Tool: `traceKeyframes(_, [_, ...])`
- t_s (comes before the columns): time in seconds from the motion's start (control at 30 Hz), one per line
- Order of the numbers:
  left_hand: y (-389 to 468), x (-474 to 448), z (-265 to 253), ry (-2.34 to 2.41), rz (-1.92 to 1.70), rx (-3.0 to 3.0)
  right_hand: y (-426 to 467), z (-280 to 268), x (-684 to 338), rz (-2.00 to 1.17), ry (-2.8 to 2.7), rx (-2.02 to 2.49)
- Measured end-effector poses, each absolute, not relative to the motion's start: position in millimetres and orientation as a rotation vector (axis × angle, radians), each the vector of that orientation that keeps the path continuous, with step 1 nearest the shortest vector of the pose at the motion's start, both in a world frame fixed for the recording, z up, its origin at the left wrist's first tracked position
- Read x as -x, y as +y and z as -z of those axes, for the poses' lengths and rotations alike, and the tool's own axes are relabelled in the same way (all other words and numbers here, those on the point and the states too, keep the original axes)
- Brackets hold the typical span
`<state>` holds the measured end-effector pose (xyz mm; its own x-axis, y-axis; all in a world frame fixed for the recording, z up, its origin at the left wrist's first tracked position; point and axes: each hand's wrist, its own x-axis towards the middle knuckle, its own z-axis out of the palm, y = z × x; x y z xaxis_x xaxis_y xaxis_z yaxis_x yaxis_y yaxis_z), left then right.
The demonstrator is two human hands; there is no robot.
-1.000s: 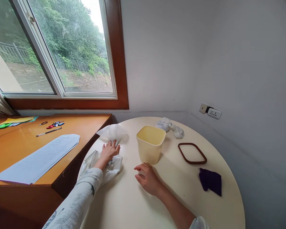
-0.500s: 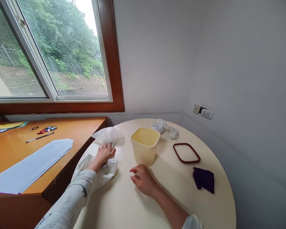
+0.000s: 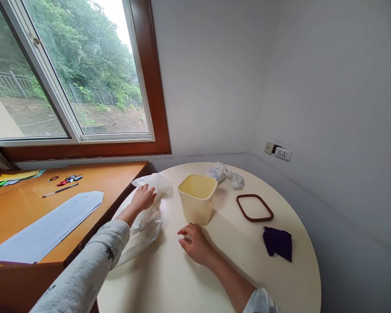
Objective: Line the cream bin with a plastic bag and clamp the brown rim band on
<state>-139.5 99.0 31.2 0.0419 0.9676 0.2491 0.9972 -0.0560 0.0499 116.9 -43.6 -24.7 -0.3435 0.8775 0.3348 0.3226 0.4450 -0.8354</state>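
A thin white plastic bag lies crumpled along the left side of the round table. On its upper part rests my left hand, palm down, the fingers slightly bent and apart. My right hand is on the table just in front of a pale yellow square bin. Its fingers are loosely curved, thumb and forefinger apart, with nothing between them. The bin stands upright, its top uncovered. To its right lies a brown rounded-square ring, flat on the table.
Behind the bin sits a knotted white plastic bag. A dark purple cloth lies at the right of the cream round table. An orange desk on the left carries papers, a pen and keys.
My left hand has slid forward over the plastic bag, its fingers less spread, and the bag's far part has bunched and shifted. My right hand stays put. The view has turned slightly left.
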Motion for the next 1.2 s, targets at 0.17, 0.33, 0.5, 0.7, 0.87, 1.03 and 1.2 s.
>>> traceKeyframes(0.17, [95,109,-37,-2.115,0.627,2.172,-43,26,-115,-0.818,-1.877,1.000])
traceKeyframes(0.33, [80,74,-31,-2.204,1.095,2.074,-45,16,-121,-0.702,-1.750,0.963])
traceKeyframes(0.5, [46,44,-11,-2.251,1.582,1.867,-45,0,-141,-0.328,-1.608,0.888])
traceKeyframes(0.7, [11,11,2,-2.143,2.000,1.816,-35,-2,-162,-0.342,-1.357,1.007])
traceKeyframes(0.87, [4,-2,1,-2.059,2.184,1.870,-13,9,-172,-0.433,-1.056,1.138])
traceKeyframes(1.03, [9,-8,11,-2.030,2.267,1.961,26,26,-181,-0.574,-0.973,1.150])
traceKeyframes(1.2, [17,-12,16,-2.033,2.351,1.953,54,36,-181,-0.731,-0.931,1.093])
